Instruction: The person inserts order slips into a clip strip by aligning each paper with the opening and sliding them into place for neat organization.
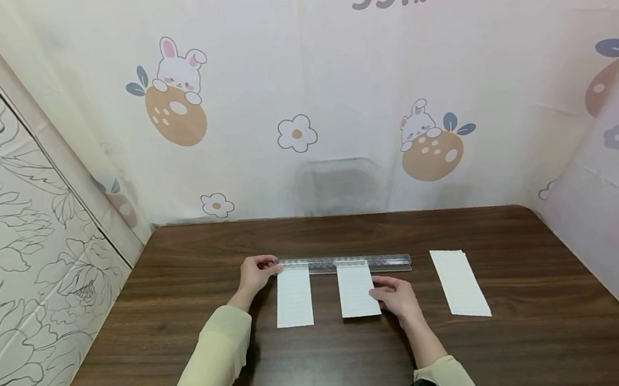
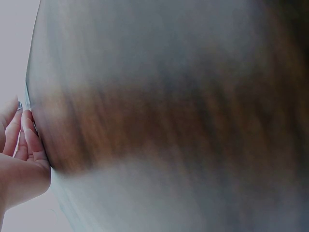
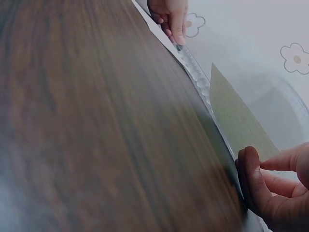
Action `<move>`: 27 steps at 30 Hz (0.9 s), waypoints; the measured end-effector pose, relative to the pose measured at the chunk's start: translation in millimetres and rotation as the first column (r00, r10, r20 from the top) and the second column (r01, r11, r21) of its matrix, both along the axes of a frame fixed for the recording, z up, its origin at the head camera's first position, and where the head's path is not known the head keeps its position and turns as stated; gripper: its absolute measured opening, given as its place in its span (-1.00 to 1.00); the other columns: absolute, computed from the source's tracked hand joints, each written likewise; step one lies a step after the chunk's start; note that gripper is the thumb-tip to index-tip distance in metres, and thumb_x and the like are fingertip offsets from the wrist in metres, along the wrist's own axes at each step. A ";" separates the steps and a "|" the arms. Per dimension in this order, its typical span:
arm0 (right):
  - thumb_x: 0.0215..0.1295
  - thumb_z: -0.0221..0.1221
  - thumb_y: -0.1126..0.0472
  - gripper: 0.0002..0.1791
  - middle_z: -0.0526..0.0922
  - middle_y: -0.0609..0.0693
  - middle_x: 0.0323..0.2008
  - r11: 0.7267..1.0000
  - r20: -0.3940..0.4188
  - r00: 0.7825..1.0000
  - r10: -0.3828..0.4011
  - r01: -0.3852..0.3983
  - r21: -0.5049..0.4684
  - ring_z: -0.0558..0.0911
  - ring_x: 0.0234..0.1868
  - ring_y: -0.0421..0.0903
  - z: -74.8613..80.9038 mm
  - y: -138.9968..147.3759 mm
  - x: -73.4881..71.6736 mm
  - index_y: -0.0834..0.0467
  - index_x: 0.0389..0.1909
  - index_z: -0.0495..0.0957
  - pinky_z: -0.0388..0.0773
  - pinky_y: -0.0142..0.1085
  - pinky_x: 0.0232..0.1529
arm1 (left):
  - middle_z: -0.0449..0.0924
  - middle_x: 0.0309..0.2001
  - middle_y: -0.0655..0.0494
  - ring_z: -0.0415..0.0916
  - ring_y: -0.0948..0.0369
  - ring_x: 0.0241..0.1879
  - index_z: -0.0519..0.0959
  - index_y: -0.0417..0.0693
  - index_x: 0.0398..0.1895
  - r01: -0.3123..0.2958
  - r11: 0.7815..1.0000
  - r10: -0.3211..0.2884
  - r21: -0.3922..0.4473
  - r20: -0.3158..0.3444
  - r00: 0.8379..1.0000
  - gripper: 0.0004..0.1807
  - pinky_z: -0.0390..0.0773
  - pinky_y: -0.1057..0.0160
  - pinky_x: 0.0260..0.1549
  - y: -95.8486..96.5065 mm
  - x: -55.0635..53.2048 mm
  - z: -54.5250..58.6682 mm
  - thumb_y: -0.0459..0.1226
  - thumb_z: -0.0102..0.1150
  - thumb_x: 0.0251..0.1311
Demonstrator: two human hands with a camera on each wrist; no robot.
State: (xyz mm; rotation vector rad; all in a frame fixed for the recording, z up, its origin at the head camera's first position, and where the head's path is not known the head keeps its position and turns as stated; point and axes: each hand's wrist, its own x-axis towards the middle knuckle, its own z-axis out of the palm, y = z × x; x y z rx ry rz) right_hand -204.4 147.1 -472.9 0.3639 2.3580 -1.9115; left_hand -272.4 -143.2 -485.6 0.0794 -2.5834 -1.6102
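Note:
My left hand (image 1: 256,277) pinches the left end of a clear plastic strip (image 1: 389,263) with a row of bumps or holes, lying crosswise on the table. My right hand (image 1: 397,297) holds a lined white paper card (image 1: 357,292) by its lower right edge, between thumb and fingers. That card's lower end is raised off the table, and its top edge overlaps the strip. Another lined card (image 1: 294,298) hangs down from the strip's left part, beside my left hand. In the right wrist view the held card (image 3: 236,108) stands tilted, its underside shaded.
A few stacked white cards (image 1: 462,284) lie slightly turned to the right of the strip. The brown wooden table (image 1: 318,370) has rounded back corners. Behind it hangs a printed curtain (image 1: 251,85), with a flower-patterned panel (image 1: 18,251) on the left.

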 end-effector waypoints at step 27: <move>0.05 0.15 0.46 -0.61 0.61 0.10 -0.48 0.999 0.003 0.999 0.034 -0.034 -0.003 0.53 -0.52 -0.20 0.8 -9.6 -0.6 0.44 -0.04 0.43 0.48 -0.37 -0.53 | 0.54 -0.49 0.05 0.38 0.26 -0.50 0.62 -0.25 -0.40 0.011 1.000 -0.011 0.000 0.003 1.000 -0.82 0.37 0.35 -0.50 -0.8 -0.8 -0.5 -0.33 0.32 -0.09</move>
